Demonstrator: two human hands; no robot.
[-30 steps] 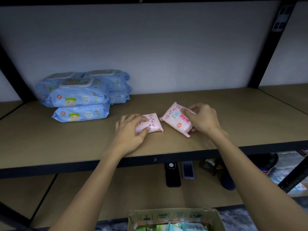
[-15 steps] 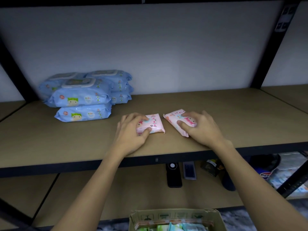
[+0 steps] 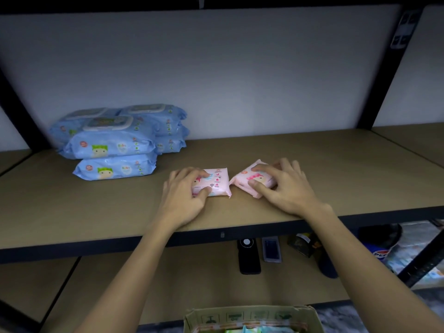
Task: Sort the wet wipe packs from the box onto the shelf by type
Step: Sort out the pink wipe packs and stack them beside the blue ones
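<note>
Two small pink wipe packs lie side by side on the brown shelf [image 3: 336,169], near its front edge. My left hand [image 3: 185,195] grips the left pink pack [image 3: 216,181], thumb on its near edge and fingers over its far edge. My right hand [image 3: 283,186] holds the right pink pack [image 3: 249,180], which lies turned at an angle with its corner touching the left pack. Several large blue wipe packs [image 3: 115,145] are stacked at the back left of the shelf. The cardboard box [image 3: 252,317] sits below, with more packs inside.
A lower shelf holds a black phone [image 3: 248,255], a small clear case [image 3: 271,249], a dark jar [image 3: 304,245] and a Pepsi bottle [image 3: 382,253]. Black uprights [image 3: 384,75] frame the shelf on both sides. The right half of the brown shelf is bare.
My right hand has lowered the right pink pack flat onto the shelf and slid it left against the other pack. My left hand stays on its pack.
</note>
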